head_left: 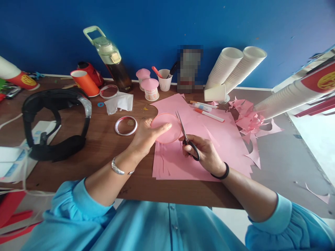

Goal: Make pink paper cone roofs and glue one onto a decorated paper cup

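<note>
My left hand [150, 136] grips a round pink paper disc [171, 134] by its left side, thumb on top and fingers hidden beneath. A darker orange-pink line runs round the disc's rim. In my right hand [205, 151] is a pair of scissors [181, 123] with black handles, its blades pointing up and away beside the disc's right edge. The blades look nearly closed, and I cannot tell whether they touch the paper. Under both lies a stack of pink paper sheets [209, 164] with a curved notch at its upper left.
Behind stand two small cups with pink cone roofs [150, 85], a pen cup [164, 82], a bottle [112, 62] and stacked white cups [225, 66]. Markers [209, 115] lie on the sheets. Pink scraps [248, 115] sit at right, tape rolls [126, 125] and a black headband [56, 122] at left.
</note>
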Action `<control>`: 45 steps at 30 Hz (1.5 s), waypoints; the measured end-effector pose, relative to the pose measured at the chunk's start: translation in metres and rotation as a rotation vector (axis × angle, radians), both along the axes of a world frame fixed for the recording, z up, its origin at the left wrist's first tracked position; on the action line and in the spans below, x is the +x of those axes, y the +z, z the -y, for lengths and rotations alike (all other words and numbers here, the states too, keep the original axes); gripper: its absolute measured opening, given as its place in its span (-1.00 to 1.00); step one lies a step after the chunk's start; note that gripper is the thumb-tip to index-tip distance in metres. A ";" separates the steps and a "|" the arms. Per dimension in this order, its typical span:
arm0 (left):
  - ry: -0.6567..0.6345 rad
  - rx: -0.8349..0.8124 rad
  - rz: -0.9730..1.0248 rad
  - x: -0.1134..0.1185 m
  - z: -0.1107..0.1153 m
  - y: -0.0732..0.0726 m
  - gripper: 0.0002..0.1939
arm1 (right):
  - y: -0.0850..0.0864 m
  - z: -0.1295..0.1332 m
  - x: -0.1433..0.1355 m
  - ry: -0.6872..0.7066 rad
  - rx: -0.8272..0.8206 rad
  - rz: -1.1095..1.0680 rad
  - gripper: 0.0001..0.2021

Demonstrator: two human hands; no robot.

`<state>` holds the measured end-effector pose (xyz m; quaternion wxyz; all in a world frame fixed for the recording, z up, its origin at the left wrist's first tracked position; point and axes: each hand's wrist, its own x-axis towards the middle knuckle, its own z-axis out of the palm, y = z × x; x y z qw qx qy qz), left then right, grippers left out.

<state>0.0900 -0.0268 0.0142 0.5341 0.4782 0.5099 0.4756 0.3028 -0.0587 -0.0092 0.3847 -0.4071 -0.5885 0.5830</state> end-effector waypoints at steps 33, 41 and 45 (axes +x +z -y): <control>-0.073 -0.023 -0.001 -0.010 -0.008 0.005 -0.71 | 0.009 -0.001 0.001 -0.011 -0.110 -0.061 -0.57; -0.073 -0.029 -0.022 -0.012 -0.009 0.005 -0.71 | 0.002 -0.005 0.004 -0.054 -0.131 -0.095 -0.52; -0.100 -0.040 -0.036 -0.012 -0.008 0.006 -0.69 | 0.001 -0.006 0.005 -0.043 -0.137 -0.090 -0.54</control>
